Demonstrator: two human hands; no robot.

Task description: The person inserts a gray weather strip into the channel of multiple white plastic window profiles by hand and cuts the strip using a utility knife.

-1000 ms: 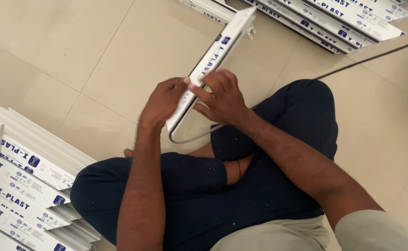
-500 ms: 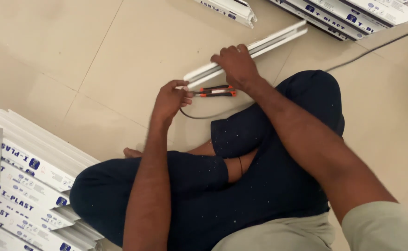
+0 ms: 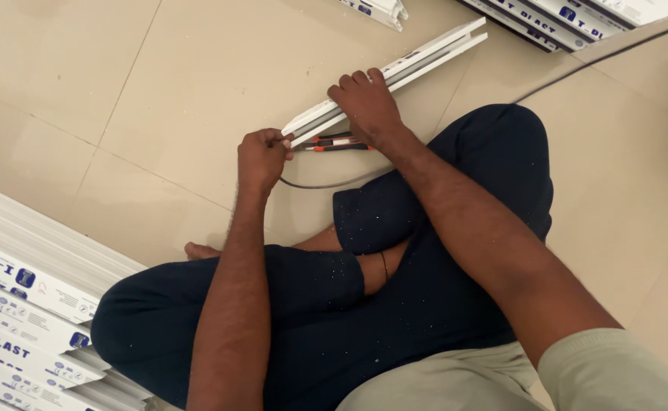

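Scene: a person sits cross-legged on a glossy beige tiled floor, seen from above.
Channel: a long white plastic channel strip, straight, smooth and ribbed along its length, lies on the tiles just above centre frame, slanting from centre up toward the upper right.
Left hand: the left hand is curled tight around the strip's lower end, left of centre.
Right hand: the right hand lies palm-down over the strip's middle, fingers wrapped across its upper edge.
Tool: a slim tool with a red-and-black handle lies on the floor just below the strip, under the right hand.
Cable: a thin dark cable curves on the tiles below the tool.
Stock: boxed white strips are stacked at lower left and along the top right edge.
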